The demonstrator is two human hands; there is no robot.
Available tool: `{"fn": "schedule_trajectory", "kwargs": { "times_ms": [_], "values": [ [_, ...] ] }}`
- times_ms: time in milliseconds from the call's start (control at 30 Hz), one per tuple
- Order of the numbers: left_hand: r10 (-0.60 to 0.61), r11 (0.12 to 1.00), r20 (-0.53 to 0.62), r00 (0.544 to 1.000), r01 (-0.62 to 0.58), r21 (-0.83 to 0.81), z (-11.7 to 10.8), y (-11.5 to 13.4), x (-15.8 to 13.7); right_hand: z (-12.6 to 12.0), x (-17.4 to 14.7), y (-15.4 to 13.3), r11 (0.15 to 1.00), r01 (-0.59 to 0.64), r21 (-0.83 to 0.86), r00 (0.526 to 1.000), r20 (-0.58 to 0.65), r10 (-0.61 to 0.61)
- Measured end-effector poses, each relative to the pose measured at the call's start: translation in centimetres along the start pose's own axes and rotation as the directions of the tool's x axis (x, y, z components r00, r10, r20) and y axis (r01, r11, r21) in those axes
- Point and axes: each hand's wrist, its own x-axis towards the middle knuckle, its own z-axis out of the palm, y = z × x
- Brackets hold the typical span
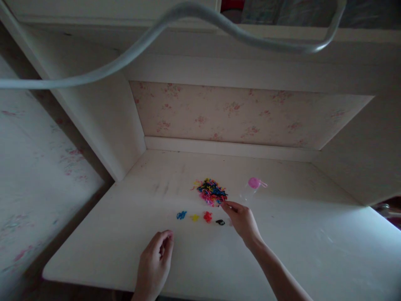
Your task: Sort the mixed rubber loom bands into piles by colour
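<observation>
A heap of small, multicoloured rubber bands (211, 192) lies on the white desk. At its near right edge, the thumb and forefinger of my right hand (239, 217) are pinched on a rubber band, its colour unclear. Nearer to me runs a row of little groups: blue bands (181, 215), yellow bands (194, 218), red bands (207, 216) and black bands (220, 222). A faint pinkish bit (231, 223) shows beside my right hand, partly covered. Left of the row, my left hand (156, 261) rests closed near the desk, its fingertips together; whatever they hold, if anything, is hidden.
A clear container with a pink lid (254, 182) and loop lies on the desk (297, 251) right of the heap. A pale cable (131, 52) crosses the upper view under a shelf. White side panels and a floral back panel (232, 110) enclose the desk.
</observation>
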Motion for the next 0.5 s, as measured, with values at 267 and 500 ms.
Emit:
{"fn": "schedule_trajectory", "kwargs": {
  "times_ms": [267, 500],
  "values": [
    [-0.059, 0.998, 0.035, 0.998, 0.06, -0.03, 0.0, 0.4, -0.1, 6.2, -2.3, -8.3, 0.956, 0.269, -0.12, 0.94, 0.247, -0.234],
    [-0.08, 0.996, 0.061, 0.995, 0.082, -0.037, -0.1, 0.1, 0.0, 11.0, -1.8, -11.9, 0.9, 0.381, -0.211, 0.902, 0.3, -0.311]
  ]
}}
